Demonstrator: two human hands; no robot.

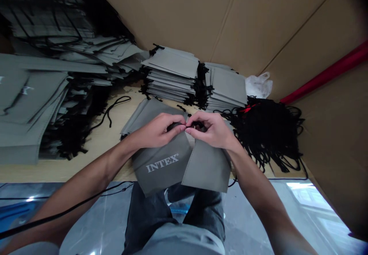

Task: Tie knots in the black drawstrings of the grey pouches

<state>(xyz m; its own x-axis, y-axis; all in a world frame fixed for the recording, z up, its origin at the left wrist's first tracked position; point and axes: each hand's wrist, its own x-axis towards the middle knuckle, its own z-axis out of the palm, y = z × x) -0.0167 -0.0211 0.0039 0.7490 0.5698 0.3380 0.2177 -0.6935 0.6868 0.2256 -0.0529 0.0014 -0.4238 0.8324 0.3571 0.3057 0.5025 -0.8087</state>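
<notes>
My left hand (162,130) and my right hand (211,129) meet at the fingertips, each pinching a black cord (198,124) between thumb and forefinger. Below them lies a grey fabric pouch (161,172) printed with "INTEX", its lower corner hanging past the table edge. A second, plain grey pouch (208,166) overlaps it on the right, under my right hand. More grey pouches lie beneath my left hand. How the cord runs between the fingers is partly hidden.
Two stacks of grey pouches (174,65) (230,86) stand at the back. Larger piles (34,113) fill the left. A heap of black cords (267,132) sits at right, near a clear plastic bag (258,86). One loose cord (108,113) lies on the table (97,168). Cardboard walls (184,21) rise behind.
</notes>
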